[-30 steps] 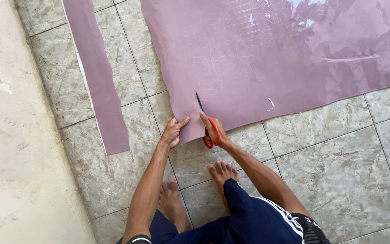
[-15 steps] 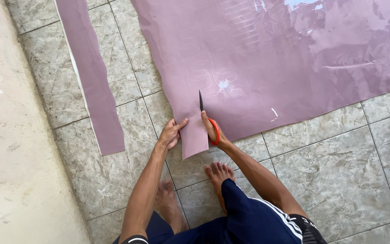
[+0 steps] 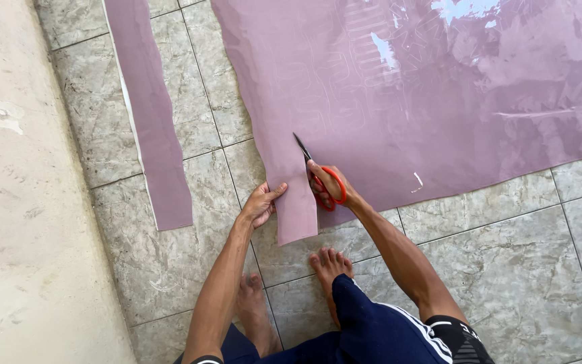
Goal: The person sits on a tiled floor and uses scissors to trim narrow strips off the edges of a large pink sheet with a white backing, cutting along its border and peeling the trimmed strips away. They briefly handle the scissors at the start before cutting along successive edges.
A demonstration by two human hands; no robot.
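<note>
Mauve sheet: strip cut could wander or tear

Mauve sheet (image 3: 439, 101) lies flat on the tiled floor (image 3: 506, 269), its near edge by the person's bare feet. Right hand (image 3: 328, 185) has its grip closed through the orange handles of the scissors (image 3: 318, 176), blades pointing away into the sheet. Left hand (image 3: 261, 204) has its grip pinched on the left edge of the narrow flap (image 3: 294, 202) being cut free.

Risks, as a judgement:
- glossy, wrinkled sheet may slide on the floor, so the cut line drifts and the strip comes out uneven
- pulling the flap sideways could tear it ahead of the blades
- left fingers sit near the blades
- a finished strip (image 3: 146, 114) lies well apart to the left, no clash.
</note>
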